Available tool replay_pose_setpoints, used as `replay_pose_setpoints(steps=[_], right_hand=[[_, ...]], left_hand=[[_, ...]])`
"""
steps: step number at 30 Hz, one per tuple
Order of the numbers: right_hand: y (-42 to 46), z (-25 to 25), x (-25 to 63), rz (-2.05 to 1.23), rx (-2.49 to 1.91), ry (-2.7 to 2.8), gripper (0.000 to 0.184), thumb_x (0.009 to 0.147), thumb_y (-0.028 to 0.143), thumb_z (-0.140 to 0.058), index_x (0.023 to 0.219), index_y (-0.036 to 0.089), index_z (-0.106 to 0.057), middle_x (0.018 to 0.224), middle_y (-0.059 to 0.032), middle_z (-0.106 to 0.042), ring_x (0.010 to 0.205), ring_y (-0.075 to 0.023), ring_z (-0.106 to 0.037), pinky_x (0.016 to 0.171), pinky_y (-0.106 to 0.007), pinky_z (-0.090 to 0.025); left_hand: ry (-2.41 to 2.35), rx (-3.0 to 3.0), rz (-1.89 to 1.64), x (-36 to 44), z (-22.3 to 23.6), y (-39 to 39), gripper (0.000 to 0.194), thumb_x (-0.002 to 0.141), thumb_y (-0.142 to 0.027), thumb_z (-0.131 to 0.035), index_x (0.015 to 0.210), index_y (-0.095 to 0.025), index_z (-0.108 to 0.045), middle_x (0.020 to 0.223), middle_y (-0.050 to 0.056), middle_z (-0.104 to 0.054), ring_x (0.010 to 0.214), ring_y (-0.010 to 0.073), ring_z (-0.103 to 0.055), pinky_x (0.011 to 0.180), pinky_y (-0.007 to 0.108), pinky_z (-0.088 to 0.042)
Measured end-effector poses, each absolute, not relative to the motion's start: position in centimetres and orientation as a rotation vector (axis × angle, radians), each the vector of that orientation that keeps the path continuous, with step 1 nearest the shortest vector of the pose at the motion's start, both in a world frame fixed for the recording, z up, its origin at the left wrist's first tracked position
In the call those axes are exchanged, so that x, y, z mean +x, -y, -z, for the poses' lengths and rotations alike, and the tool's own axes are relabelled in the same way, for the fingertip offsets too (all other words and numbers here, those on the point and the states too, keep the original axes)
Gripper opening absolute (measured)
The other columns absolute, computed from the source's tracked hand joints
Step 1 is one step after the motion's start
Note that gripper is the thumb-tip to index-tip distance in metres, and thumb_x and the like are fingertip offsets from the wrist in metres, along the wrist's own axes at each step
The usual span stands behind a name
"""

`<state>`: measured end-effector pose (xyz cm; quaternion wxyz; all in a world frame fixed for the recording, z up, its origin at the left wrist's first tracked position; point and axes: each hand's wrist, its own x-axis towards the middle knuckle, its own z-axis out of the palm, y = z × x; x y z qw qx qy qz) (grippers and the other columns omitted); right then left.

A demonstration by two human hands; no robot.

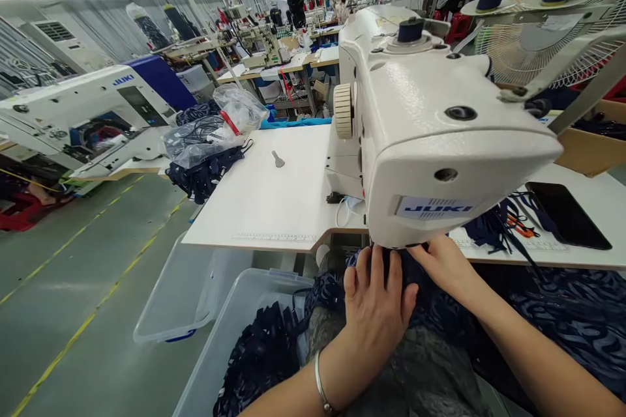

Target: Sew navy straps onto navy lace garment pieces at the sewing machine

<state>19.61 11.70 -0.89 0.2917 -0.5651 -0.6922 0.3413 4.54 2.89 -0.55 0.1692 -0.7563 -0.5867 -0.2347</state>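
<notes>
A white sewing machine [440, 124] stands over navy patterned fabric [440, 306] that hangs down across my lap. My left hand [376, 303] lies on this fabric just below the machine head, fingers stretched out and apart. Beside it, my right hand [447, 267] is closed on the fabric under the head's right edge. Its fingertips are partly hidden by the machine, as are the needle and the stitching point.
A white table [274, 195] carries a small grey piece [278, 158]. To the right lie a black phone [570, 215] and orange-handled snips [523, 227]. A clear bin [225, 319] of navy straps stands below left. Another sewing machine [92, 117] is farther left.
</notes>
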Motion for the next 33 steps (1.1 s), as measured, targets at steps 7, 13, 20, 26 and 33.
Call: replay_pose_setpoints(steps=[7,13,20,26,33], right_hand=[[-11.74,1.06,19.68,-0.887,-1.503,1.854,0.017,0.087,0.040,-0.046,0.089,0.024,-0.049,0.077,-0.0054,-0.065,0.098,-0.0315,-0.064,0.084,-0.042,-0.047],[-11.72,1.00,19.68,-0.889,-1.482,1.845,0.015,0.087,0.040,-0.047,0.086,0.025,-0.046,0.075,-0.0049,-0.064,0.101,-0.0312,-0.064,0.086,-0.043,-0.047],[-11.71,1.33,19.65,-0.834,-1.515,1.883,0.019,0.086,0.041,-0.043,0.085,0.024,-0.052,0.077,-0.0075,-0.066,0.098,-0.0325,-0.065,0.083,-0.043,-0.048],[-11.79,1.37,19.68,-0.828,-1.552,1.882,0.022,0.086,0.043,-0.043,0.082,0.024,-0.053,0.077,-0.0081,-0.066,0.093,-0.0327,-0.066,0.079,-0.043,-0.049],[-11.69,1.32,19.65,-0.792,-1.560,1.905,0.024,0.088,0.042,-0.043,0.084,0.023,-0.057,0.082,-0.0091,-0.069,0.091,-0.0314,-0.066,0.078,-0.042,-0.048]], left_hand=[[1.690,-2.115,0.662,4.98,0.39,-2.85,0.044,0.097,-0.043,-0.041,0.128,-0.017,-0.059,0.128,0.011,-0.063,0.117,0.0284,-0.054,0.093,0.043,-0.031],[1.692,-2.078,0.673,5.38,0.51,-2.78,0.045,0.097,-0.044,-0.042,0.126,-0.016,-0.061,0.127,0.011,-0.064,0.117,0.0292,-0.056,0.095,0.044,-0.030],[1.680,-2.076,0.698,5.35,0.58,-2.78,0.047,0.098,-0.046,-0.039,0.126,-0.016,-0.062,0.127,0.012,-0.065,0.116,0.0290,-0.056,0.094,0.043,-0.031],[1.662,-2.067,0.724,5.28,0.84,-2.71,0.053,0.097,-0.052,-0.037,0.126,-0.015,-0.062,0.126,0.013,-0.065,0.115,0.0296,-0.057,0.095,0.043,-0.031],[1.659,-2.062,0.745,5.32,1.12,-2.58,0.056,0.098,-0.054,-0.033,0.126,-0.015,-0.062,0.126,0.012,-0.065,0.115,0.0289,-0.056,0.095,0.043,-0.030]])
